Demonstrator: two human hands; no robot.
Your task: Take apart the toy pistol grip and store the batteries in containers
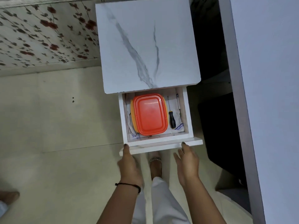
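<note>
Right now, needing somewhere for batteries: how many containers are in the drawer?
1: the orange-lidded container on the cloth, left of the screwdriver. Others may hide under the tabletop or be stacked beneath it.

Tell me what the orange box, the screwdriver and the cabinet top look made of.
Orange box: plastic, smooth with a soft sheen and moulded rim. Screwdriver: thin metal shaft, black handle with yellow end, likely plastic or rubber. Cabinet top: white with grey veins, marble-look; real stone or printed laminate cannot be told.

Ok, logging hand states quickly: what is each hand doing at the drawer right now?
Left hand: open, fingertips on the drawer front.
Right hand: open, fingertips at the same front, holding nothing.
</note>
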